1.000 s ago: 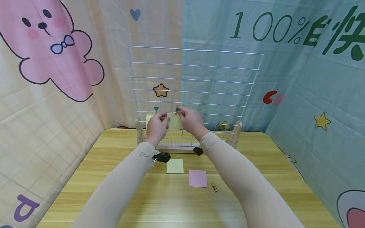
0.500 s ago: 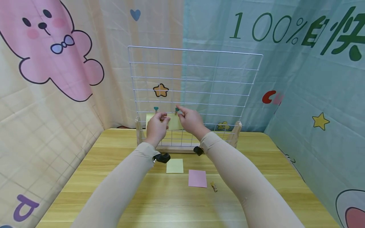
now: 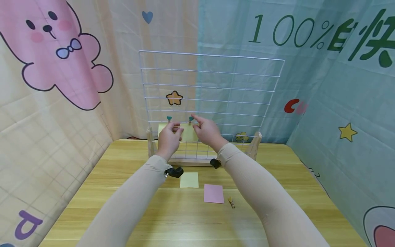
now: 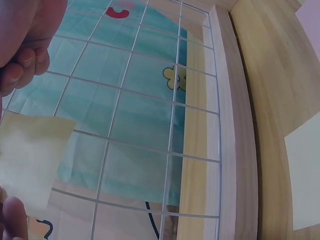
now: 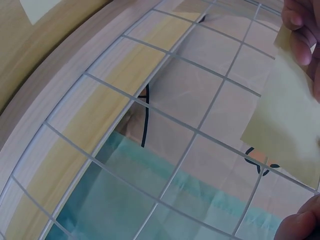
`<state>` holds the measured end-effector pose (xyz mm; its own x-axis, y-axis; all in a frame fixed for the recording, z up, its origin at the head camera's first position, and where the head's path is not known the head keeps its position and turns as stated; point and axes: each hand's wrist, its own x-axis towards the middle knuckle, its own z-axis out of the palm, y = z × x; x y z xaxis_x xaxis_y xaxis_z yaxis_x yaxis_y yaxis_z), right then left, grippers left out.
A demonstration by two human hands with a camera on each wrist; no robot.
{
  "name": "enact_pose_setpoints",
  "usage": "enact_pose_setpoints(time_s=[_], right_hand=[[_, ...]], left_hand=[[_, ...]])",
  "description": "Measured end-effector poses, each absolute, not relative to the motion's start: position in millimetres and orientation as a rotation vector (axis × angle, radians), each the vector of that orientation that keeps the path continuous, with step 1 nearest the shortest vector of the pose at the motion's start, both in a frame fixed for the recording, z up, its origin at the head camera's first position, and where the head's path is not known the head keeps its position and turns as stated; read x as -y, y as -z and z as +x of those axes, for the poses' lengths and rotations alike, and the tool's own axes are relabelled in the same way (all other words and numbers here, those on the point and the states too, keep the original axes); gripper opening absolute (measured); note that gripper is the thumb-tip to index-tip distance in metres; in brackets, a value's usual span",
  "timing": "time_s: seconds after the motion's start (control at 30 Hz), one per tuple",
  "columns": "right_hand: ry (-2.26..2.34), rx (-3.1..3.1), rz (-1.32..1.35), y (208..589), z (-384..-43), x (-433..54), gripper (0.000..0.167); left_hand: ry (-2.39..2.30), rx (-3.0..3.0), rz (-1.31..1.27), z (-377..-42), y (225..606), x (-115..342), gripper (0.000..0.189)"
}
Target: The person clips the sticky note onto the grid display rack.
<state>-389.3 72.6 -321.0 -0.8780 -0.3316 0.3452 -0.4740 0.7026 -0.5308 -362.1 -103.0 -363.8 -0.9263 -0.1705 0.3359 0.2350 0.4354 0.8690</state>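
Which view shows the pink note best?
The head view: the pink note lies whole and uncovered on the table. The left wrist view catches only part of it, at the upper right edge; the right wrist view shows none.

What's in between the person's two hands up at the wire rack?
In the head view, a pale yellow note shows between the left hand and the right hand, with a teal heart-topped clip at its upper edge.
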Motion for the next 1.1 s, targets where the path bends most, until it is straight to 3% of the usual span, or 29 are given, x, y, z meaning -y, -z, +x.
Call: enact_pose_setpoints(time_s=[0.6, 1.1], right_hand=[[-0.928, 2.692, 0.652, 321.0, -382.9, -77.4, 0.054], [-1.004, 2.606, 0.79, 328.1, -360.5, -105.1, 0.053]], left_hand=[[1.491, 2.296, -0.076, -353.7, 363.1, 107.9, 0.03], [1.251, 2.334, -0.239, -335.5, 363.6, 125.0, 0.034]])
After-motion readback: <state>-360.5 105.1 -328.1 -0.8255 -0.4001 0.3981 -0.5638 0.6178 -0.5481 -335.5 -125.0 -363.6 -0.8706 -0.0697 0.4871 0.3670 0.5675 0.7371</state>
